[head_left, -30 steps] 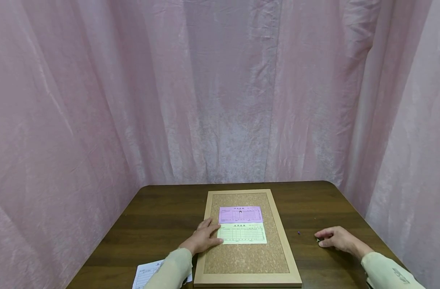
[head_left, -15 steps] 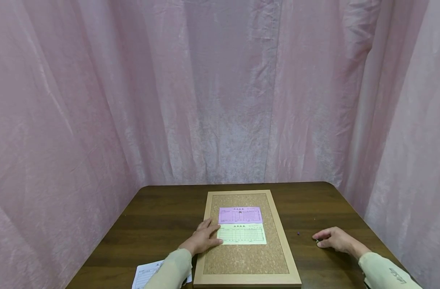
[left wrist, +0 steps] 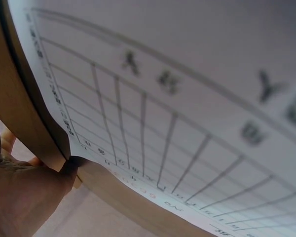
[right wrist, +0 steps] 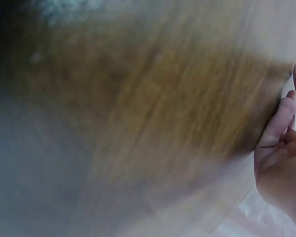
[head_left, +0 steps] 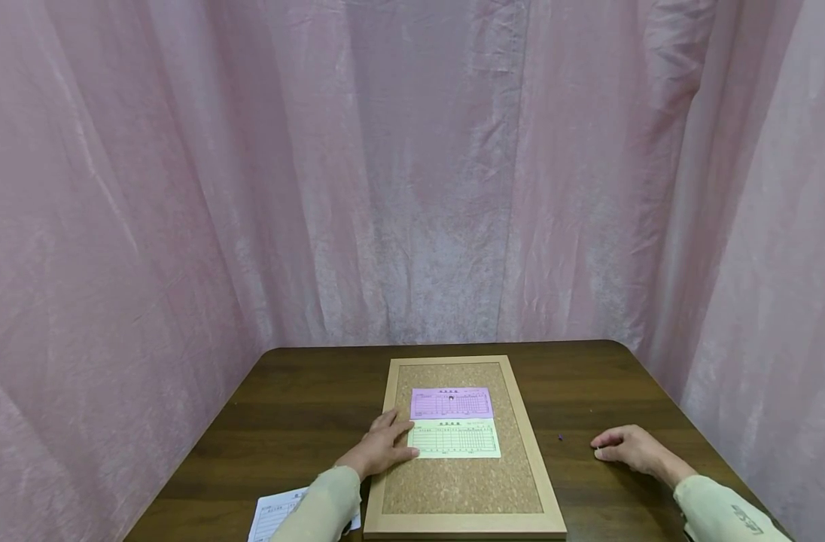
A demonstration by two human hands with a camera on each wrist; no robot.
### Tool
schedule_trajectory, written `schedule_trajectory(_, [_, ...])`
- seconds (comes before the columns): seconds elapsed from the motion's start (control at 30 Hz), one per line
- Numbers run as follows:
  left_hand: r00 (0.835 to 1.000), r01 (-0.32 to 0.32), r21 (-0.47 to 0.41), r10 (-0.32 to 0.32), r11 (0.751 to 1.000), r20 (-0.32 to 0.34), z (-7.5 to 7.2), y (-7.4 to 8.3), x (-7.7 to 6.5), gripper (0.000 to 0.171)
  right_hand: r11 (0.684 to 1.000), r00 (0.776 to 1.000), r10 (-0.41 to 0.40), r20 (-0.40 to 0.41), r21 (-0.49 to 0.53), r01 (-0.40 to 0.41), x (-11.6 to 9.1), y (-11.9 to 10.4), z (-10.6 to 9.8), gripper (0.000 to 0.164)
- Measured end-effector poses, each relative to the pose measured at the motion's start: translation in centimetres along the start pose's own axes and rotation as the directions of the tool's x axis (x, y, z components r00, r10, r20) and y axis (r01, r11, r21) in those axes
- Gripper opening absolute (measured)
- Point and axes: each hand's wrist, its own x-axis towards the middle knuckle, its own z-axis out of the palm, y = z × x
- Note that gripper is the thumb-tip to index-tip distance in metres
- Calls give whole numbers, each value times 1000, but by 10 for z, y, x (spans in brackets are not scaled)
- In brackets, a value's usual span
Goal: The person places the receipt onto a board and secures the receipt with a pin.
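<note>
1. Green slip lies flat on the corkboard, around its middle, just below the purple slip.
2. Left hand rests at the corkboard's left edge, fingers spread wide, with forefinger and thumb at the green slip's left corners.
3. Right hand is on the table, well to the right of the corkboard; its thumb and forefinger are narrow, almost meeting. A pale speck shows there, but I cannot tell whether they hold a pin.
4. Done, I judge: 1 slip, the purple, which has a pin in it.
5. Left, apparently: the green slip, which shows no pin, and perhaps the white slip left of the corkboard's near end. 1 loose purple pin lies right of the corkboard.
</note>
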Motion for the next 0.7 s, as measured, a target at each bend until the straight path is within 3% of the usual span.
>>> schedule_trajectory(0.37, [1000,-8,-2,8,1000,-4,0,1,0,62,998,997,53,-56,-24,-54,-3,-5,3,22])
schedule_trajectory(0.7, [1000,-15,13,15,1000,-5,0,0,0,61,993,986,116,-121,21,-114,-4,-3,2,30])
